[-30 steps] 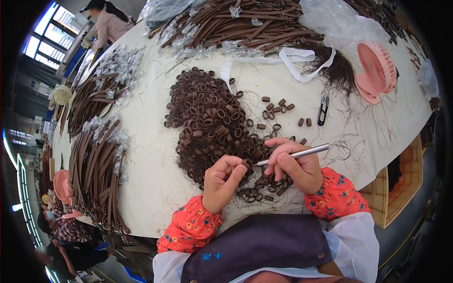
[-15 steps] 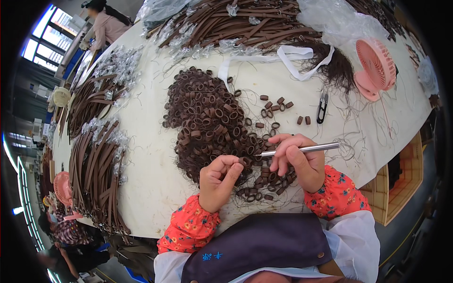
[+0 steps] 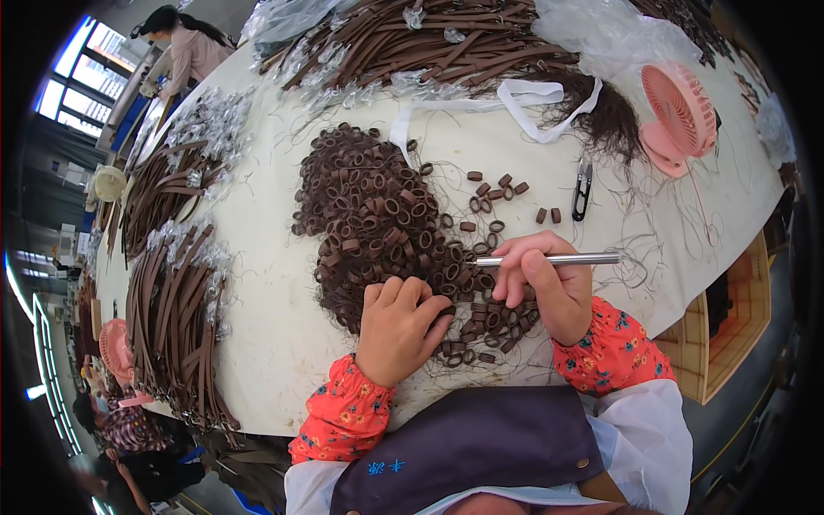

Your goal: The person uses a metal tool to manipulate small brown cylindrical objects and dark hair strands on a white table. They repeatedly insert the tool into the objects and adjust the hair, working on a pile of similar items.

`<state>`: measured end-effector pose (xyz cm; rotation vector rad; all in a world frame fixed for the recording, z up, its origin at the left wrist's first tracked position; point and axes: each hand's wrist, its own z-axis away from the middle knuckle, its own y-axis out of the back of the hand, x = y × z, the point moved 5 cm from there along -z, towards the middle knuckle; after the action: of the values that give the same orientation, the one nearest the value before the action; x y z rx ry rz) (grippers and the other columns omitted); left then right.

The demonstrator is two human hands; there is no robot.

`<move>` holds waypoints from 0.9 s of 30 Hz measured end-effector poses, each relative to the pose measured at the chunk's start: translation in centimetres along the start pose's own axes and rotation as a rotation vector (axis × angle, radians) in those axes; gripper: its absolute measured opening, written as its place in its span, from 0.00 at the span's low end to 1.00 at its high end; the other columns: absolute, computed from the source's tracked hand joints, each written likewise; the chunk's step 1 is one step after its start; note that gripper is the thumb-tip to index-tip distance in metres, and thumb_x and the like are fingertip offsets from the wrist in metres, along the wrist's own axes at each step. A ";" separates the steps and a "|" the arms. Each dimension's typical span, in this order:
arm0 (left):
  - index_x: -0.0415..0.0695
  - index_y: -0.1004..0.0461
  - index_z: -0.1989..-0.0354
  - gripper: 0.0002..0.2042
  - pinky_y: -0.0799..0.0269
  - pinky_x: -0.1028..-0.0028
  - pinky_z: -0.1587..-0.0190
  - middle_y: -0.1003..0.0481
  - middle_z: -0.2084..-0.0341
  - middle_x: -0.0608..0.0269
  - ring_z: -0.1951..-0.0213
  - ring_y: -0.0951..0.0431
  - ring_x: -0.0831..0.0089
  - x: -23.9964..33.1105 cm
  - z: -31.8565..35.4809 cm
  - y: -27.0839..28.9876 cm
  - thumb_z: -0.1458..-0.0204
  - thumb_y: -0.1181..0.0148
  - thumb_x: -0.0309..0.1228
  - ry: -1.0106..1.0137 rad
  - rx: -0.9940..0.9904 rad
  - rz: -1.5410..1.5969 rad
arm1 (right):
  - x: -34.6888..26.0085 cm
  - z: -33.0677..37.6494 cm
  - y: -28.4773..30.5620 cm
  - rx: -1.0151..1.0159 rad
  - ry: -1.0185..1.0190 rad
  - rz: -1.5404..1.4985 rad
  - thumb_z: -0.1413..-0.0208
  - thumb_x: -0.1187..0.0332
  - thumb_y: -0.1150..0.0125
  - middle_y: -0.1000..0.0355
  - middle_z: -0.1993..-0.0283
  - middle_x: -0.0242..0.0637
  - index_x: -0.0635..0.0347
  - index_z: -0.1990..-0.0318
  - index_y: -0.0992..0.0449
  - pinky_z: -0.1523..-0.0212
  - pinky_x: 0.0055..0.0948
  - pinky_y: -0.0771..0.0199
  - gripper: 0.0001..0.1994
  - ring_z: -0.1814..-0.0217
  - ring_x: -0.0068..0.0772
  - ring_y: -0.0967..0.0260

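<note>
My right hand (image 3: pixel 549 279) grips a slim silver pen-shaped tool (image 3: pixel 592 258), held nearly level with its narrow end pointing left over the pile. My left hand (image 3: pixel 396 330) is closed, fingers curled down at the near edge of a heap of small brown strap loops (image 3: pixel 369 202). Between its thumb and forefinger there is something dark that I cannot make out against the heap. Loose brown loops (image 3: pixel 493 326) lie below the tool, between my hands. Several more loops (image 3: pixel 499 186) are scattered beyond the right hand. Fine dark thread ends stick out around the heap.
Black thread snips (image 3: pixel 583 193) and a pink fan (image 3: pixel 678 112) stand to the right. Brown straps (image 3: pixel 446 43) lie at the back, more straps (image 3: pixel 176 318) at left. White tape (image 3: pixel 536 129) curls near dark threads. A wooden box (image 3: pixel 738 318) sits beyond the table's right edge.
My left hand has turned over, knuckles up, and its fingers now cover the brown loop it was pinching. The tool in my right hand has drawn slightly up and away from it.
</note>
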<state>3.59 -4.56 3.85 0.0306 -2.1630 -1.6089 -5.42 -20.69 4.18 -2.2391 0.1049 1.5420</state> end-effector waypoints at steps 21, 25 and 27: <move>0.35 0.33 0.57 0.06 0.25 0.78 0.65 0.23 0.64 0.56 0.69 0.20 0.73 -0.4 1.6 -2.0 0.38 0.51 0.24 0.429 -0.004 1.576 | -0.7 -0.1 -2.6 -0.273 0.206 0.501 0.53 0.75 0.34 0.26 0.65 0.37 0.56 0.55 0.27 0.62 0.31 0.27 0.16 0.63 0.37 0.27; 0.35 0.34 0.57 0.05 0.25 0.77 0.65 0.24 0.65 0.55 0.68 0.20 0.73 -0.9 1.7 -2.5 0.38 0.52 0.24 0.390 0.053 1.525 | -0.8 0.1 -3.0 -0.329 0.315 0.550 0.55 0.75 0.33 0.27 0.65 0.38 0.55 0.54 0.27 0.62 0.33 0.27 0.18 0.64 0.41 0.27; 0.35 0.34 0.58 0.05 0.24 0.76 0.65 0.24 0.65 0.55 0.68 0.20 0.73 -1.2 1.9 -2.6 0.38 0.53 0.24 0.385 0.052 1.379 | -0.7 0.1 -3.1 -0.314 0.317 0.559 0.56 0.76 0.34 0.26 0.65 0.38 0.55 0.54 0.27 0.63 0.33 0.26 0.18 0.63 0.42 0.28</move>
<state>3.32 -3.33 0.65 -0.8521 -1.2883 -0.6270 -4.85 -17.93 5.66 -2.8650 0.6748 1.5200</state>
